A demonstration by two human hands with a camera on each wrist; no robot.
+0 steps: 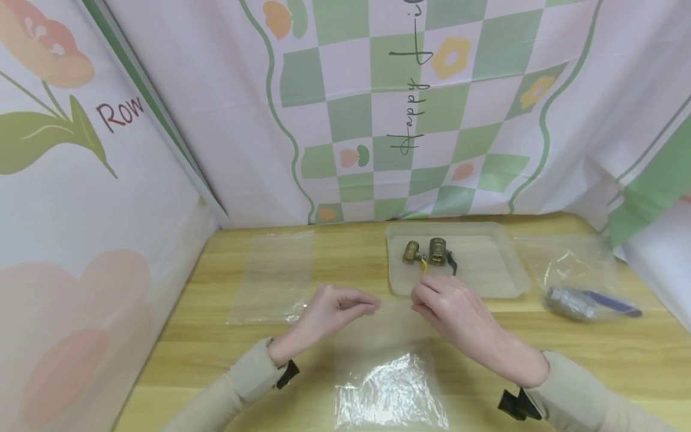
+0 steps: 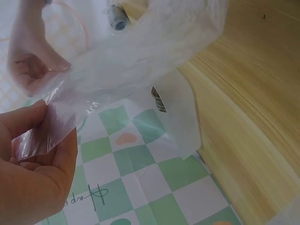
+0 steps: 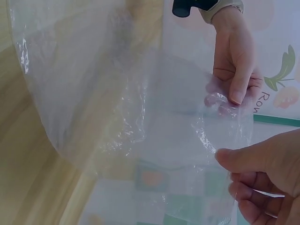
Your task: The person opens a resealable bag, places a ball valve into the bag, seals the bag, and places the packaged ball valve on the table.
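A clear plastic bag [image 1: 385, 390] hangs between my hands over the front middle of the table. My left hand [image 1: 329, 315] pinches one upper corner between thumb and fingers. At the other corner, my right hand [image 1: 459, 315] pinches the edge. The left wrist view shows the bag's film [image 2: 126, 61] drawn between both hands, and the right wrist view shows its creased sheet [image 3: 164, 122]. Beyond my right hand, a small brass ball valve [image 1: 411, 252] with a yellow lever and a larger brass ball valve [image 1: 438, 251] with a dark lever lie in a translucent tray [image 1: 504, 288].
A flat clear bag [image 1: 275, 276] lies on the table at the left. On the right, another clear bag [image 1: 567, 264] contains a silvery valve [image 1: 572, 302] with a blue lever. Printed curtains [image 1: 345, 120] border the back and sides of the wooden table [image 1: 205, 360].
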